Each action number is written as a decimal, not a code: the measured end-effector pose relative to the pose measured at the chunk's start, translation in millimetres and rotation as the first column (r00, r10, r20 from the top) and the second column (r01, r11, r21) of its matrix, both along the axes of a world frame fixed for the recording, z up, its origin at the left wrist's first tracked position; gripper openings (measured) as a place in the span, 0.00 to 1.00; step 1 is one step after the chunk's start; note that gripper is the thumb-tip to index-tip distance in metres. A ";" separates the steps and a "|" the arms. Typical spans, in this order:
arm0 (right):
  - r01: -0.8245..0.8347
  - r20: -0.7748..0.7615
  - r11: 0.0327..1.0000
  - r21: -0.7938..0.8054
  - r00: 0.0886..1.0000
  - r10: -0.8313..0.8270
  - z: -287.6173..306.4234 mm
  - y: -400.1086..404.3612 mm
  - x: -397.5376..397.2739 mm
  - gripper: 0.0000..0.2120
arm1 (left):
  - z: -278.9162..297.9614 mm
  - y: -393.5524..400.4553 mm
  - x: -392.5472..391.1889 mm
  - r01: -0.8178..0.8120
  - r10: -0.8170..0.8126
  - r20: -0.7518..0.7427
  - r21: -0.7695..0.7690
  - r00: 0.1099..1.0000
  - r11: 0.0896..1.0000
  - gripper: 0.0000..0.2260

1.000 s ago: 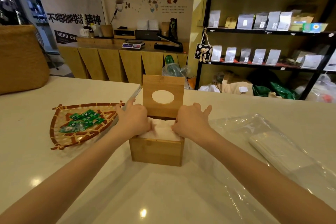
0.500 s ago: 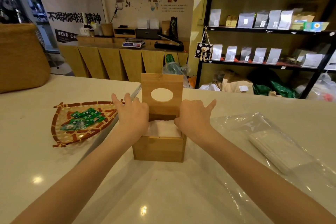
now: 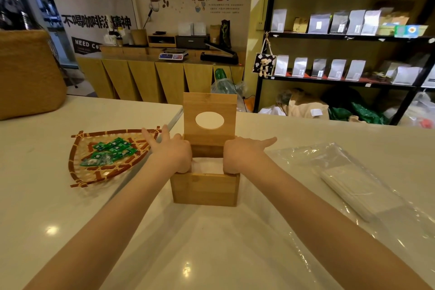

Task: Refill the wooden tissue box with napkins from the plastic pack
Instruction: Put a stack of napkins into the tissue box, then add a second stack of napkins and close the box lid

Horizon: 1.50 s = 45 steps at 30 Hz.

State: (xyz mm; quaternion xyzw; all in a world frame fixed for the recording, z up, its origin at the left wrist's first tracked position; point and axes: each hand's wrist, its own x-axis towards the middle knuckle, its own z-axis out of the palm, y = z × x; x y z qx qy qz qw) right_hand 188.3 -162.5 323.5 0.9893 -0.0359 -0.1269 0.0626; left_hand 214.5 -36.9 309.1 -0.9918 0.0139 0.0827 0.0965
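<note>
both hands in the open box, pressing napkins down

left to right: a woven tray of green packets, well clear of the work; the left hand at the left wall of the box, two fingers splayed out, the rest curled down inside, closed on nothing i can see; the napkins between the hands, sitting below the rim; the right hand likewise at the right wall, one finger pointing out. the lid stands upright straight behind both hands, equally near each, hinge line running left to right, so it likely folds toward the person next. the pack lies to the right, nearer the right hand, with some napkins inside.
</note>
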 end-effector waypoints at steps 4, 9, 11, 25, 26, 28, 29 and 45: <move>0.003 0.010 0.997 -0.076 1.000 -0.002 -4.3 2.0 0.8 0.13 | -2.2 0.1 1.3 0.019 -0.019 0.009 0.050 1.000 0.999 0.17; 0.014 -0.014 0.970 0.243 1.000 -0.011 -3.3 -9.1 -2.3 0.10 | 6.8 -1.7 -5.3 0.036 -0.035 -0.014 0.075 0.999 0.997 0.17; -0.017 -0.005 0.866 0.500 1.000 0.022 1.4 -18.7 -6.4 0.17 | 18.2 -6.1 -12.9 0.029 -0.031 0.027 0.074 0.999 0.997 0.19; -0.104 0.228 0.536 0.838 0.959 -0.170 29.2 -169.8 -141.8 0.10 | 44.7 -145.0 -139.2 0.862 -0.752 0.423 -0.241 0.506 0.446 0.16; -0.073 0.215 0.514 0.854 0.951 -0.222 26.2 -181.7 -156.3 0.10 | 35.3 -157.5 -139.4 0.882 -0.793 0.387 -0.241 0.470 0.404 0.17; -0.026 0.219 0.506 0.862 0.920 -0.325 17.5 -203.9 -184.9 0.10 | 16.4 -182.9 -141.2 0.925 -0.870 0.335 -0.246 0.362 0.289 0.19; -0.003 0.234 0.527 0.850 0.898 -0.373 11.9 -213.8 -198.7 0.10 | 7.0 -195.1 -143.0 0.949 -0.899 0.334 -0.235 0.282 0.210 0.21; 0.101 0.352 0.793 0.600 0.858 -0.375 -87.6 -233.1 -301.7 0.17 | -78.1 -256.9 -149.5 0.960 -0.937 0.331 -0.278 0.115 0.020 0.20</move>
